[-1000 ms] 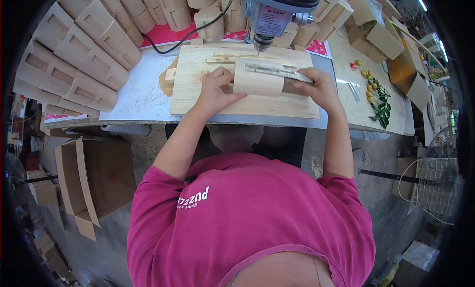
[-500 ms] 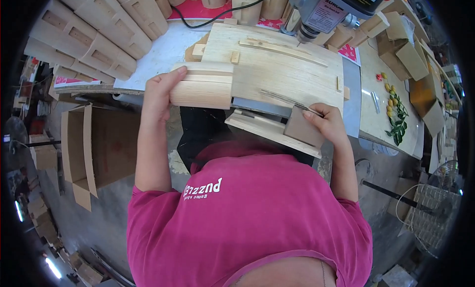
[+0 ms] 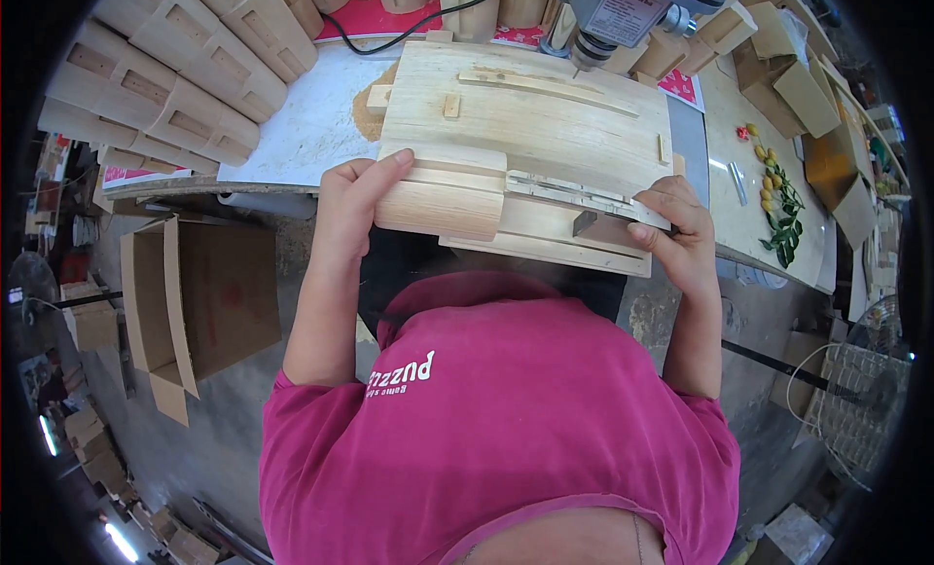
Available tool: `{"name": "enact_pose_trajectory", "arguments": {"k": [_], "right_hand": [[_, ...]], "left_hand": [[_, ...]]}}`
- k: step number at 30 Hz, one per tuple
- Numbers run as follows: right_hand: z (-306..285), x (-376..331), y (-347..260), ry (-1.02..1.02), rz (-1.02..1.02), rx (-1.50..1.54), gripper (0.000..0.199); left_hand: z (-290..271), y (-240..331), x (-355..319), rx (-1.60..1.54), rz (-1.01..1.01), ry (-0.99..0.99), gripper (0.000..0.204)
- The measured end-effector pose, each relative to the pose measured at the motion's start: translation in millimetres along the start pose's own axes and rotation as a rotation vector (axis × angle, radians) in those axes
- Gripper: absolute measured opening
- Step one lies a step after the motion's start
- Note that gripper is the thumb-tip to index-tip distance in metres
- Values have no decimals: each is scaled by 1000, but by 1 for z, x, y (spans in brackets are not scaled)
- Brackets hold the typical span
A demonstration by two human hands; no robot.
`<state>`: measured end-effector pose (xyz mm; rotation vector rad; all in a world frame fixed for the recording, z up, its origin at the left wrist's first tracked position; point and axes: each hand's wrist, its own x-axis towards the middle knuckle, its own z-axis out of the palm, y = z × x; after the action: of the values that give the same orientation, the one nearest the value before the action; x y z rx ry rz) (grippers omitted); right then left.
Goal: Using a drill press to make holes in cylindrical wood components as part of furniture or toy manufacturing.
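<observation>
My left hand (image 3: 355, 200) grips a rounded pale wooden block (image 3: 443, 197) at its left end, at the near edge of a large wooden jig board (image 3: 545, 127). A metal strip (image 3: 584, 197) runs along the board's lower step, and my right hand (image 3: 676, 229) holds the step's right end by that strip, fingers curled over it. A drill press head (image 3: 623, 15) hangs above the board's far edge. The board rests on a white worktable (image 3: 302, 127), with sawdust beside it.
Stacks of slotted wooden blocks (image 3: 165, 88) fill the table's left and back. An open cardboard box (image 3: 195, 302) stands on the floor at left. Cardboard boxes (image 3: 798, 78) and small yellow fruits with leaves (image 3: 773, 190) lie at right. A black cable (image 3: 409, 35) crosses the back.
The wooden block came out from under the drill, where both hands held it, toward the board's near-left edge. My right hand moved to the metal strip at the right.
</observation>
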<state>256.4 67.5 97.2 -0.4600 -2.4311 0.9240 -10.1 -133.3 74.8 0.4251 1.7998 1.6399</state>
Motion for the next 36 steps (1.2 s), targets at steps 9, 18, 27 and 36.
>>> {"name": "enact_pose_trajectory", "arguments": {"k": [9, 18, 27, 36], "right_hand": [[-3, 0, 4, -20, -70, -24, 27], [13, 12, 23, 39, -26, 41, 26], [17, 28, 52, 201, 63, -172, 28], [12, 62, 82, 321, 66, -325, 32]], "left_hand": [[18, -10, 6, 3, -19, -94, 33], [43, -12, 19, -83, -118, -451, 30], [76, -38, 46, 672, 609, -397, 70], [108, -54, 85, 915, 752, -110, 74]]}}
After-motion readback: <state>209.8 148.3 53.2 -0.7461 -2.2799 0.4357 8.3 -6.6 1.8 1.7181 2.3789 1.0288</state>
